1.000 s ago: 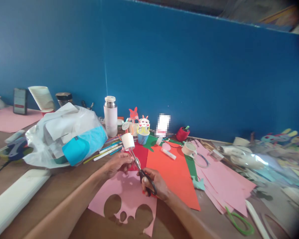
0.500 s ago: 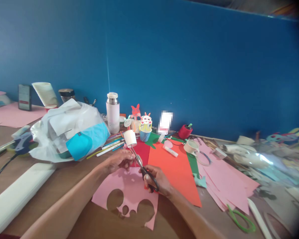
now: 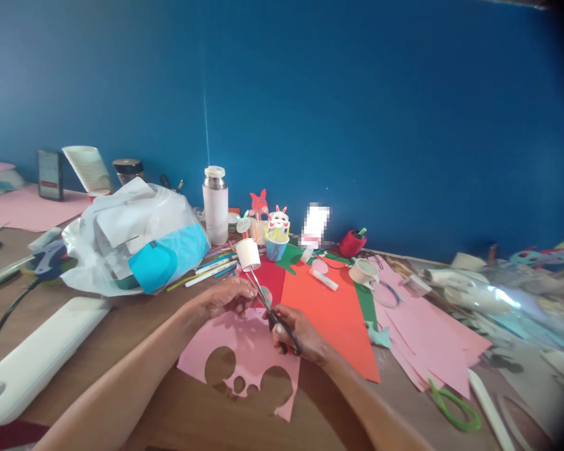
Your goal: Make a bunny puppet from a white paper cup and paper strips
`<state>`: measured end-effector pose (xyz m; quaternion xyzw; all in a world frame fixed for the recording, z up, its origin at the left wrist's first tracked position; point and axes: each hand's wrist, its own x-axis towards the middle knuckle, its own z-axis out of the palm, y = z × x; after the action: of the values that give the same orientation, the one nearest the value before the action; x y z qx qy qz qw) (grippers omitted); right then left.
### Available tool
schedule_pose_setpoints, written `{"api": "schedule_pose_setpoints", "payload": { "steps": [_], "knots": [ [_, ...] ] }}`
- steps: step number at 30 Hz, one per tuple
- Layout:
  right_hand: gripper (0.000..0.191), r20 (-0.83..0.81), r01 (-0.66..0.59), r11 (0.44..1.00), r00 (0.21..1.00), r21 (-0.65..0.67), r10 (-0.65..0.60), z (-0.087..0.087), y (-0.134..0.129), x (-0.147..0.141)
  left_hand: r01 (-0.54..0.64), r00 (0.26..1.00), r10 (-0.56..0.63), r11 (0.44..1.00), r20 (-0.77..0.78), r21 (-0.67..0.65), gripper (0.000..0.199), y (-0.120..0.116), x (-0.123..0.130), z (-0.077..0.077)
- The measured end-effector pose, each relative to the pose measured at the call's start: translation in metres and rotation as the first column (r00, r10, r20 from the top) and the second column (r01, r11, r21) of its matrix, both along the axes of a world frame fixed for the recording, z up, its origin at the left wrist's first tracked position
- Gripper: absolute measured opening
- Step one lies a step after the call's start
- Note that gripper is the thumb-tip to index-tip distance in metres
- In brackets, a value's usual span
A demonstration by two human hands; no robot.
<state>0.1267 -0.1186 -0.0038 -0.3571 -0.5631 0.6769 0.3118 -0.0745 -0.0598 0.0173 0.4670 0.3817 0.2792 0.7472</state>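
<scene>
Right hand (image 3: 295, 335) grips black-handled scissors (image 3: 273, 315), fingers closed through loops; left hand (image 3: 229, 296) pinches small pale scrap, barely visible, at blades, just left of right hand. Since a second ago, hands and scissors hold same pose while view drifts – cutting seemingly continues. Scissors' long axis runs diagonal, tips pointing up-left toward white paper cup (image 3: 248, 254) beyond left hand; pink cut-out sheet (image 3: 244, 357) lies beneath both hands

The right hand (image 3: 297, 332) has drawn the scissors (image 3: 273, 315) slightly nearer the left hand (image 3: 229, 297).
</scene>
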Motion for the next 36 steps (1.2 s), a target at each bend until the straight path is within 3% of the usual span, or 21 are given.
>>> {"api": "schedule_pose_setpoints", "payload": {
  "steps": [8, 18, 26, 29, 32, 36],
  "knots": [
    [0.052, -0.006, -0.041, 0.999, 0.999, 0.013, 0.041, -0.001, 0.000, 0.001, -0.003, 1.000, 0.004, 0.999, 0.006, -0.052, 0.007, 0.002, -0.001, -0.001],
    [0.051, 0.033, -0.129, 0.991, 0.991, -0.026, 0.130, 0.009, -0.001, 0.009, -0.098, 0.992, 0.105, 0.991, -0.074, 0.093, 0.017, 0.006, -0.007, -0.002],
    [0.049, 0.010, -0.144, 0.989, 0.990, -0.027, 0.144, 0.005, 0.000, 0.012, -0.054, 0.975, 0.096, 0.977, -0.201, 0.206, 0.026, 0.002, -0.010, 0.007],
    [0.052, -0.007, -0.149, 0.988, 0.989, -0.033, 0.149, 0.005, 0.001, 0.012, -0.018, 0.957, 0.114, 0.942, -0.268, 0.334, 0.028, 0.005, -0.011, 0.005],
    [0.052, -0.028, -0.149, 0.989, 0.989, -0.020, 0.148, 0.006, 0.001, 0.012, 0.017, 0.951, 0.136, 0.874, -0.278, 0.486, 0.028, 0.008, -0.010, 0.005],
    [0.053, -0.052, -0.150, 0.989, 0.987, -0.010, 0.149, 0.008, 0.001, 0.012, -0.027, 0.952, 0.195, 0.821, -0.236, 0.571, 0.020, 0.008, -0.008, 0.011]
  ]
}}
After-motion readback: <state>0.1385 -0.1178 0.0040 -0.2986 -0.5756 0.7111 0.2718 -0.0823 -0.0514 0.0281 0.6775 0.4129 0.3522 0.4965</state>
